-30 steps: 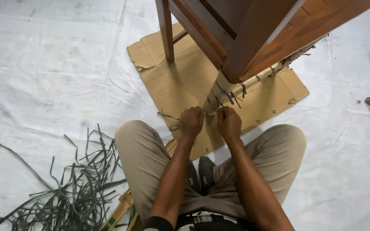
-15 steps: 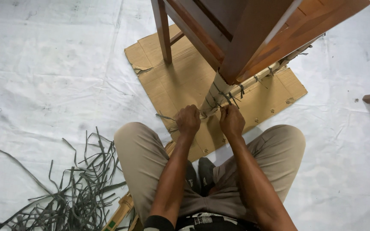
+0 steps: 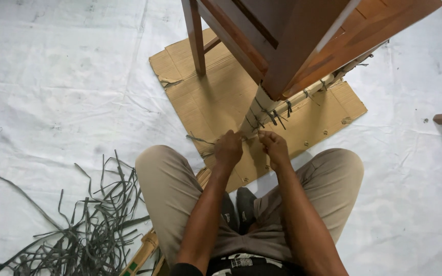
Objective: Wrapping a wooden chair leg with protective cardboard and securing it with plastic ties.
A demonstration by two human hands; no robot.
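You sit on the white floor sheet (image 3: 52, 102) with your knees spread, a short bamboo piece (image 3: 144, 250) lying under your left thigh. Off to the left of that knee lies a loose heap of dark grey strips (image 3: 88, 225), well apart from your hands. Your left hand (image 3: 228, 148) and right hand (image 3: 274, 147) are just beside each other at the lower end of the wrapped chair leg (image 3: 262, 112). Each grip is curled tight, pinching the ends of a grey strip (image 3: 249, 136) that runs between them against the leg; a loose tail (image 3: 198, 139) trails left from your left hand. The leg stands near the front edge of the flattened cardboard (image 3: 205, 92). Further up, more strips are tied round the pale wrapping, and the brown wooden chair (image 3: 303, 41) rises over the cardboard's middle.
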